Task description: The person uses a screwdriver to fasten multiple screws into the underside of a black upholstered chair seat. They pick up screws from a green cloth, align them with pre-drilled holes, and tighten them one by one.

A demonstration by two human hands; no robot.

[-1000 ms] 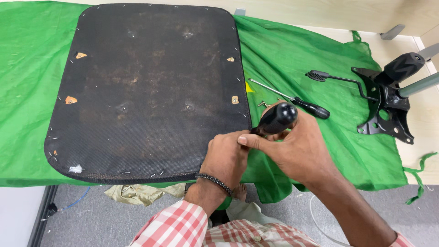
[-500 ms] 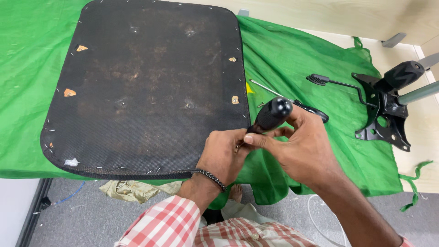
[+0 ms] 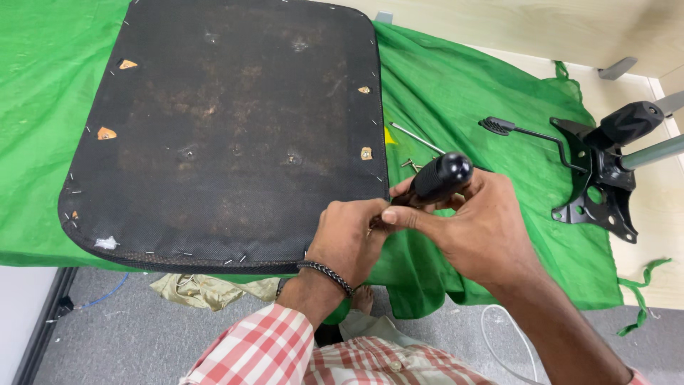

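— Where's the screwdriver handle (image 3: 440, 178)?
— In the right hand (image 3: 479, 227), fingers clenched round it, just off the black seat pad (image 3: 228, 128).
— And the left hand (image 3: 350, 239)?
— Fingers pinching its lower end — above the green cloth (image 3: 470, 100).

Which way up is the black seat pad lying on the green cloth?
Underside up: the seat pad shows stapled black fabric, stains and bolt holes.
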